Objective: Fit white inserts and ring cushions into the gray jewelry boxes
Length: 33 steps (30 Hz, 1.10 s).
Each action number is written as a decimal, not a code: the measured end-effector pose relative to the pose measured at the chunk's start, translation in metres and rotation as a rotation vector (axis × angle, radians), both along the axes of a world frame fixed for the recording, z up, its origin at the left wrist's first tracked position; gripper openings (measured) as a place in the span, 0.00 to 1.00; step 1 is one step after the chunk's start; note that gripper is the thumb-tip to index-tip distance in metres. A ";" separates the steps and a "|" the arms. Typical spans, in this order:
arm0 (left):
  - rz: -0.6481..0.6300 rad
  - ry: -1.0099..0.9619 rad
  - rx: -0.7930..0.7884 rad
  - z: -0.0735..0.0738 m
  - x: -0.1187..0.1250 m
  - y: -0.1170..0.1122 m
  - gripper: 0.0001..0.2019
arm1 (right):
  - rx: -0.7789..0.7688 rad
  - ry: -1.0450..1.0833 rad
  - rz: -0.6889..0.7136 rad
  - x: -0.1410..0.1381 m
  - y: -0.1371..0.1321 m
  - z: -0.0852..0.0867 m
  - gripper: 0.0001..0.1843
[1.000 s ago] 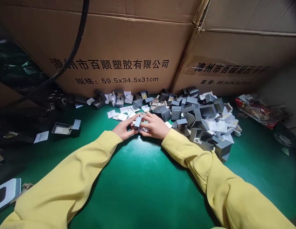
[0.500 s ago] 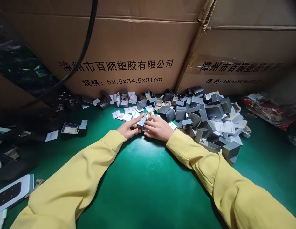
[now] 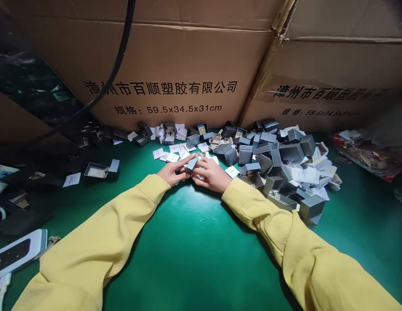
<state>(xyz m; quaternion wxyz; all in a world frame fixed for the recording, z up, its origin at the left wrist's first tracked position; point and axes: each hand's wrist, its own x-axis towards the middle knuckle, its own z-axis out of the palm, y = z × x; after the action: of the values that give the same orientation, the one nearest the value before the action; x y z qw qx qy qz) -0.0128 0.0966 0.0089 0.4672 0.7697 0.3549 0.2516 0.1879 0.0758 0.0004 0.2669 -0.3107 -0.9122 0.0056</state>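
hands (image 3: 192, 172) perhaps around small box (image 3: 191, 164)

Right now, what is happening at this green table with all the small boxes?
A person in yellow sleeves holds one small grey box between the left hand and the right hand, just above the green table. To the right lies a heap of grey boxes mixed with white paper slips. An open box sits apart on the left. Two large cardboard cartons stand behind.

Green table (image 3: 194, 250) bears grey boxes (image 3: 281, 168) and white cards (image 3: 170, 156).
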 end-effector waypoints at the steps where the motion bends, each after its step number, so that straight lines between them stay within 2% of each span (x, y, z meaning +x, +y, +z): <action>1: 0.001 -0.001 0.001 0.001 0.000 -0.001 0.35 | 0.023 -0.004 -0.015 0.000 -0.002 0.000 0.11; 8: 0.040 0.010 0.007 0.002 -0.001 -0.004 0.35 | 0.117 -0.102 -0.113 -0.007 -0.022 -0.002 0.16; 12: 0.014 -0.025 0.009 0.003 0.000 -0.003 0.35 | 0.143 -0.180 -0.208 -0.014 -0.041 -0.001 0.21; 18: 0.011 -0.043 -0.003 0.000 0.000 -0.001 0.33 | 0.094 -0.313 -0.347 -0.033 -0.057 0.000 0.31; 22: 0.021 -0.075 -0.037 -0.004 0.000 -0.001 0.34 | 0.029 -0.285 -0.385 -0.038 -0.057 -0.001 0.32; 25: 0.016 -0.119 -0.099 -0.006 -0.001 0.002 0.36 | -0.048 -0.112 -0.342 -0.029 -0.050 -0.004 0.25; 27: 0.005 -0.161 -0.143 -0.006 -0.002 0.004 0.38 | -0.111 0.119 -0.281 -0.020 -0.042 -0.004 0.18; 29: -0.006 -0.232 -0.189 -0.006 -0.003 0.005 0.40 | -0.193 0.412 -0.277 -0.013 -0.034 -0.003 0.17; 31: -0.019 -0.331 -0.227 -0.006 -0.004 0.004 0.42 | -0.349 0.667 -0.322 -0.011 -0.029 0.000 0.16; 33: -0.050 -0.413 -0.258 -0.007 -0.006 0.003 0.43 | -0.626 0.807 -0.332 -0.012 -0.026 0.004 0.16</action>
<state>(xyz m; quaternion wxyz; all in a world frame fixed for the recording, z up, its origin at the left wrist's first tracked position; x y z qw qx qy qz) -0.0184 0.0996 0.0018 0.6304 0.6444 0.2620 0.3445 0.1760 0.0497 0.0040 0.4882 -0.4885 -0.6305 0.3541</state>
